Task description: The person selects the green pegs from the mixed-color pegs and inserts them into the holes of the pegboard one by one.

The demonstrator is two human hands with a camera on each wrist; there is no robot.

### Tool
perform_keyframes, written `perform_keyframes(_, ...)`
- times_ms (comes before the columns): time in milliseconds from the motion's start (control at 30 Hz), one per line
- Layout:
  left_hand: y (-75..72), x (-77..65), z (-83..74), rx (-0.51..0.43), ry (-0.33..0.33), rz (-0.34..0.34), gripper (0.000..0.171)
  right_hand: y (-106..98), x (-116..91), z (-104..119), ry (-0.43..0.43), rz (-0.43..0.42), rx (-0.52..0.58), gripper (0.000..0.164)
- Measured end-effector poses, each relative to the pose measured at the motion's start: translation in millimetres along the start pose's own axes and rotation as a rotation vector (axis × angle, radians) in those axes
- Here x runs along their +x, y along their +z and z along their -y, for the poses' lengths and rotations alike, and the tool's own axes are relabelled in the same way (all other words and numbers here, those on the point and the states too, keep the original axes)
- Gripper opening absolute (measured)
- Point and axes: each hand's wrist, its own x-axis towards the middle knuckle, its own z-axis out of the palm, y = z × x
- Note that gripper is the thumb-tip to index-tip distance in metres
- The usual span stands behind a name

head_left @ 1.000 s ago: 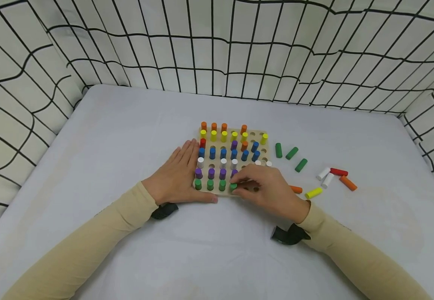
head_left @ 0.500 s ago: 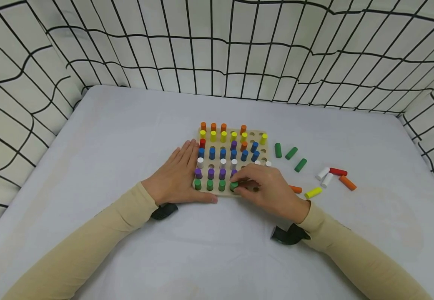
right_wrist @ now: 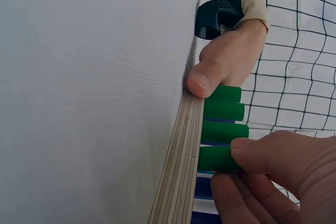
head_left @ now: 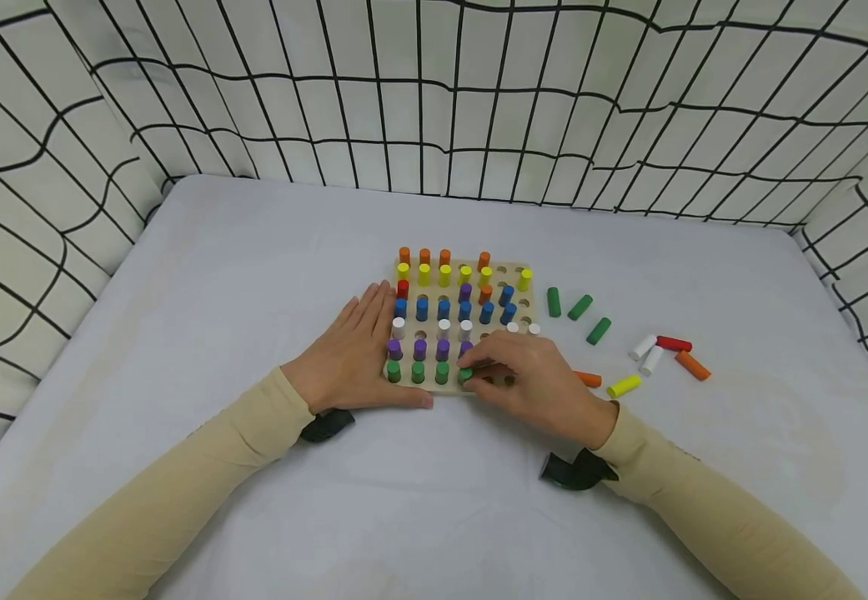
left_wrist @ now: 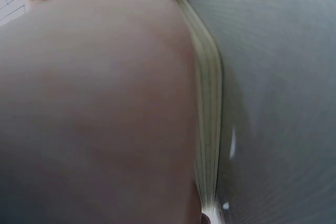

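Note:
A wooden pegboard (head_left: 527,312) bears rows of orange, yellow, blue, white, purple and green pegs, with a lone red one at the left. My left hand (head_left: 351,358) lies flat along its left side, fingers straight, thumb along the front edge. With thumb and fingertips my right hand (head_left: 534,379) pinches a green peg (right_wrist: 215,158), fourth in the front row, standing at the board's face beside three other green pegs (head_left: 418,372). The right hand covers the board's front right part. In the left wrist view, the hand's skin hides most of the board's layered edge (left_wrist: 209,103).
Right of the board lie three green pegs (head_left: 579,307) on the white tabletop (head_left: 434,500). Farther right are a yellow peg (head_left: 624,386), a red peg (head_left: 674,343), two white and two orange ones. Black wire mesh (head_left: 418,108) rises behind the table and at both sides.
The head view has shifted slightly. Both hands keep their places, the right one still pinching the green peg, and the loose pegs lie as before.

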Motion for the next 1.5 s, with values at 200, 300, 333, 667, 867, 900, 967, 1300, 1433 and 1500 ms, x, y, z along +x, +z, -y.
perform_keyframes(200, 0.7, 0.0, 0.1, 0.009, 0.001, 0.001, 0.144, 1, -1, -3, -0.008, -0.009, -0.023, 0.024)
perform_keyframes(300, 0.8, 0.1, 0.1, 0.010, 0.002, 0.001, 0.144, 1, -1, -3, -0.002, -0.021, -0.021, 0.024)
perform_keyframes(333, 0.9, 0.1, 0.1, 0.010, 0.003, 0.000, 0.144, 1, -1, -3, 0.003, -0.024, -0.016, 0.023)
perform_keyframes(667, 0.5, 0.0, 0.2, -0.002, 0.006, -0.003, 0.144, -9, -2, 2, 0.011, -0.051, -0.011, 0.026)
perform_keyframes(867, 0.7, -0.2, 1.0, -0.002, 0.007, -0.006, 0.144, -21, -1, 4, 0.002, -0.077, -0.030, 0.028)
perform_keyframes(900, 0.9, -0.1, 1.2, 0.000, 0.007, -0.006, 0.144, -24, -1, 4, 0.003, -0.080, -0.028, 0.028)
perform_keyframes(967, 1.1, 0.2, 1.5, 0.001, 0.009, -0.008, 0.145, -29, -1, 4, 0.004, -0.096, -0.024, 0.029)
perform_keyframes(1300, 0.8, -1.9, 5.8, 0.006, 0.017, -0.017, 0.145, -61, -3, -11, -0.047, -0.242, -0.005, 0.029)
perform_keyframes(1433, 1.7, -1.0, 4.2, 0.004, 0.029, -0.013, 0.145, -76, -9, -21, -0.019, -0.292, 0.028, 0.029)
perform_keyframes(1500, 1.6, -1.7, 3.9, 0.004, 0.027, -0.012, 0.144, -82, -12, -26, -0.002, -0.318, 0.035, 0.028)
